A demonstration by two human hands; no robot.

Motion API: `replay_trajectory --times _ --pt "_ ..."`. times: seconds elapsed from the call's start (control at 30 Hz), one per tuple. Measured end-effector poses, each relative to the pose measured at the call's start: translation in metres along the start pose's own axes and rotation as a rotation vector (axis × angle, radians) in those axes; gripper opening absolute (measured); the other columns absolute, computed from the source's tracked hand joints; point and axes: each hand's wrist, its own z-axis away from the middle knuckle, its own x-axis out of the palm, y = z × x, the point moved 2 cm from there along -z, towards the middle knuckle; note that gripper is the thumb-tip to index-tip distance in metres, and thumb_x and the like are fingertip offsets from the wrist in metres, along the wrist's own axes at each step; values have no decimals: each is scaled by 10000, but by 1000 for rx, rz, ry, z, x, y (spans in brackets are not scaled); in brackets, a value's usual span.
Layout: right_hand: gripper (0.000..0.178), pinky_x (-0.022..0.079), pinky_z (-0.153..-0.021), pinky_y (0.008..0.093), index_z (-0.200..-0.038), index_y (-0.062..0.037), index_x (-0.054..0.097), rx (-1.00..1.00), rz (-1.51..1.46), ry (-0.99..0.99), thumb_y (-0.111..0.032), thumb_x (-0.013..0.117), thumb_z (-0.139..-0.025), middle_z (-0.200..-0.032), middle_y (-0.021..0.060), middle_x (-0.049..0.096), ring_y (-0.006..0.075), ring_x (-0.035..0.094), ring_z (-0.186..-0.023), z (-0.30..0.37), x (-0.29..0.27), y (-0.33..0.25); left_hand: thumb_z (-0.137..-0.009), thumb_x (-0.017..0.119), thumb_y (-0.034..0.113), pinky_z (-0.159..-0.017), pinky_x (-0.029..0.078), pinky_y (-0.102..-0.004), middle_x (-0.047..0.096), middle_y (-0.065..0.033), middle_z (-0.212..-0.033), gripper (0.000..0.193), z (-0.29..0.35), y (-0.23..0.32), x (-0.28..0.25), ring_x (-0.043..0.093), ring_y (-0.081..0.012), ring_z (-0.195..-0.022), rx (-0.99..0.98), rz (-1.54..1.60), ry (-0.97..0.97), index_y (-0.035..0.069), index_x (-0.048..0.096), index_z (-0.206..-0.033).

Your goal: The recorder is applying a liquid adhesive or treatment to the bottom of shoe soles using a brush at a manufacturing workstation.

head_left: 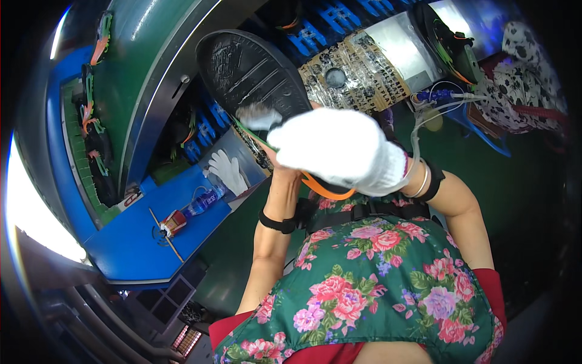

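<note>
A black shoe (pixel 248 73) is tipped with its ridged sole facing up, and wet-looking streaks shine across its toe end. My left hand (pixel 273 160) is bare and closed round the shoe from below, with most of its fingers hidden behind the shoe and my other hand. An orange loop (pixel 327 189) shows at the shoe's near end. Over the sole, my right hand (pixel 332 147) wears a white knitted glove and is closed on what looks like a brush (pixel 259 115). Its pale tip is smeared by motion and lies against the sole's edge.
A blue table (pixel 139 242) at left bears a plastic bottle (pixel 205 201), a red cup (pixel 174 223), a thin stick and a white glove (pixel 227 171). Ahead is a taped cardboard surface (pixel 364 67). Another shoe (pixel 445 45) stands far right, near clear tubing (pixel 417 130) and a person's patterned clothing (pixel 521 91). More shoes line a green conveyor (pixel 91 136).
</note>
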Motion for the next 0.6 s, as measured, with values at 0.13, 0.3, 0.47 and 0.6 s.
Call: replay_trajectory --times 0.13,0.3,0.47,0.6 --pt "297 594 -1020 415 -1239 -148 838 -59 -98 -33 -142 794 -945 -1251 60 824 255 786 -1109 -1 -7 5 -867 447 1017 -1039 605 -478 685 -231 -1352 1203 -13 3 11 705 -339 -1222 -81 -21 11 -15 551 -1475" --pt "319 615 -1001 410 -1261 -126 827 -81 65 22 -117 785 -945 -1233 86 823 279 791 -1085 4 -6 4 -822 554 1008 -1018 598 -464 694 -219 -1278 1224 -13 5 30 676 -335 -1224 -82 -103 76 -32 536 -1467" --pt "328 611 -995 396 -1267 -140 835 -66 -25 -11 -112 814 -940 -1219 65 827 271 785 -1094 9 -9 2 -767 575 1042 -989 595 -460 707 -246 -1212 1267 -22 17 38 668 -334 -1201 -108 121 -23 -75 587 -1364" --pt "332 648 -908 402 -1280 -97 818 23 -78 98 -92 800 -949 -1182 86 829 288 793 -1070 11 -5 2 -713 389 1146 -959 595 -462 711 -261 -1159 1412 -23 19 43 679 -355 -1126 -77 82 51 -102 593 -1340"
